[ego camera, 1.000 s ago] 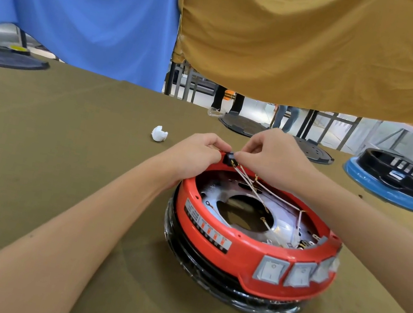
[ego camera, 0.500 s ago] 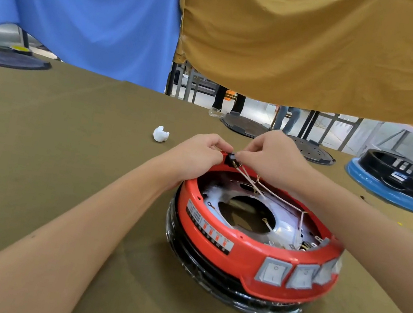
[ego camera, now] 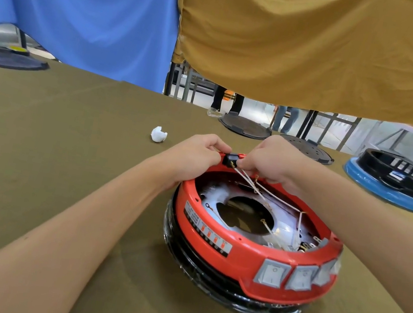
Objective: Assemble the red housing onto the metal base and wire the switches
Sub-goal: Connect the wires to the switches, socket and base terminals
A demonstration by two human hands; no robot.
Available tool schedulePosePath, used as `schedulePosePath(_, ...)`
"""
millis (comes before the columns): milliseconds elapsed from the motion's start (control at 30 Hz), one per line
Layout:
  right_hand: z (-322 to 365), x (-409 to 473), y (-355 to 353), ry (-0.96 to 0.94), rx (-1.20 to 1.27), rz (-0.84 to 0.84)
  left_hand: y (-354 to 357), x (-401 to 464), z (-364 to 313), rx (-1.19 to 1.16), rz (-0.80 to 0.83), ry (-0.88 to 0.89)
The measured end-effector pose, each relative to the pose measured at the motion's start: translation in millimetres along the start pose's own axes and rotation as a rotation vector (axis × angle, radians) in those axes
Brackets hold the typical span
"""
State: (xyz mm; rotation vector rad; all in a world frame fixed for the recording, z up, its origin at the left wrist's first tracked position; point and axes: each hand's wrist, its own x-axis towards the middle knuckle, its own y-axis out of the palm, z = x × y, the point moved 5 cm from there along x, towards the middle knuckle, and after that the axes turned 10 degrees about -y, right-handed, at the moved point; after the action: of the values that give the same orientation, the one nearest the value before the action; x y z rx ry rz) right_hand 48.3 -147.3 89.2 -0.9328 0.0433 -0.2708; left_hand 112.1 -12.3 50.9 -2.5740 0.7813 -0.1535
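Now your two hands meet at the far rim of the round red housing [ego camera: 215,240]. Your left hand [ego camera: 194,154] and right hand [ego camera: 268,159] both pinch one small black part [ego camera: 230,158] there. Thin pale wires [ego camera: 262,193] run from it over the shiny metal base [ego camera: 283,228] inside. Three grey rocker switches [ego camera: 297,276] sit in front. The housing rests on the olive cloth table [ego camera: 61,158]; one crumpled white scrap [ego camera: 159,134] lies well apart.

Assembly workshop: cloth-covered workbench [ego camera: 34,153], half-built appliance units [ego camera: 399,180], steel racks [ego camera: 185,83].
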Motion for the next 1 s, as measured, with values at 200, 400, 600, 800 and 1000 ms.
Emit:
schedulePosePath(200,0,0,0,-0.029,-0.088,-0.022,0,-1,1,-0.014,0.001,0.0)
schedulePosePath(400,-8,-1,-10,-0.018,0.05,-0.033,0,-2,0,-0.034,-0.007,0.002)
schedulePosePath(600,-8,-8,-5,0.037,0.053,0.11,0,-1,1,-0.028,-0.009,-0.006)
schedulePosePath(800,-6,-7,-5,0.022,0.108,0.095,0,-1,1,-0.027,-0.002,-0.005)
schedulePosePath(1000,-11,-4,-6,0.012,0.197,0.04,0,-1,1,-0.019,0.006,-0.003)
